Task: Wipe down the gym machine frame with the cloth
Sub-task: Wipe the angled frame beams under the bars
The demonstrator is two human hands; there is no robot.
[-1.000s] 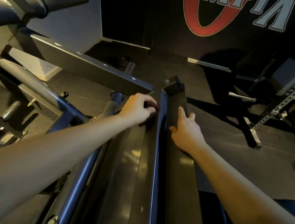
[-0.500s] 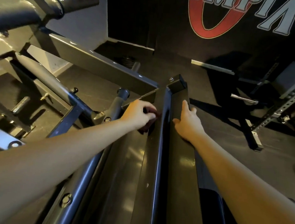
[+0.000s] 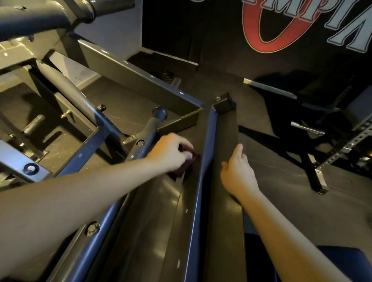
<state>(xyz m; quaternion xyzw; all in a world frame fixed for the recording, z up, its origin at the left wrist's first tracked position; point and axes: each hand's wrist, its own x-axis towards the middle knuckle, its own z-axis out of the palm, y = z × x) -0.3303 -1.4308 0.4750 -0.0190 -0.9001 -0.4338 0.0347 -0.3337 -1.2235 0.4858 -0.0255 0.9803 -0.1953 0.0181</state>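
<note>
A dark metal frame beam (image 3: 199, 209) of the gym machine runs away from me through the middle of the view. My left hand (image 3: 170, 153) grips a dark red cloth (image 3: 184, 165) and presses it against the beam's left face. Most of the cloth is hidden under the fingers. My right hand (image 3: 237, 170) lies on the beam's right face, fingers straight and pointing away from me, thumb out to the left.
To the left stand grey frame bars (image 3: 140, 80), a round post (image 3: 150, 131) and a black bar sleeve (image 3: 111, 2). A perforated rack upright (image 3: 360, 138) and its foot (image 3: 312, 174) are on the right. A blue seat pad (image 3: 354, 265) sits lower right.
My left hand with the cloth has slid back along the beam toward me. The view has tilted so more of the left frame shows. My right hand stays on the beam.
</note>
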